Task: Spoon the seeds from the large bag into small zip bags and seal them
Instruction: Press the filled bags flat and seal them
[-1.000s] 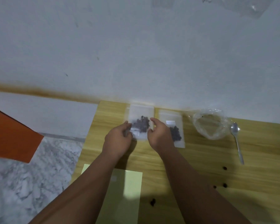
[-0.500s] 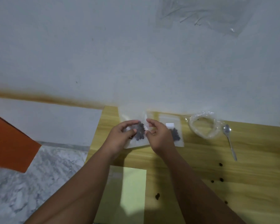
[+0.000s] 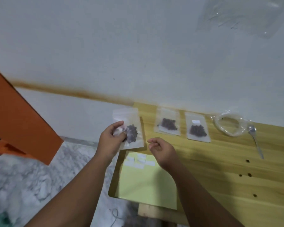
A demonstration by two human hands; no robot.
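My left hand (image 3: 112,139) pinches a small zip bag (image 3: 129,126) of dark seeds, lifted over the table's left edge. My right hand (image 3: 162,150) hovers just right of it, fingers loosely curled and holding nothing. Two more small zip bags of seeds lie flat on the wooden table (image 3: 228,177), one (image 3: 168,122) in the middle, the other (image 3: 197,127) to its right. The large clear bag (image 3: 229,122) sits rolled down at the far right, with a metal spoon (image 3: 256,138) beside it.
A pale yellow sheet (image 3: 146,185) with several white labels lies near the front left corner. Loose dark seeds (image 3: 247,175) dot the table at the right. An orange box (image 3: 18,120) stands on the marble floor at the left. The wall is close behind.
The left hand has lifted one seed bag left, off the stack. My right hand has let go and drawn back. A second bag now shows lying where both hands were.
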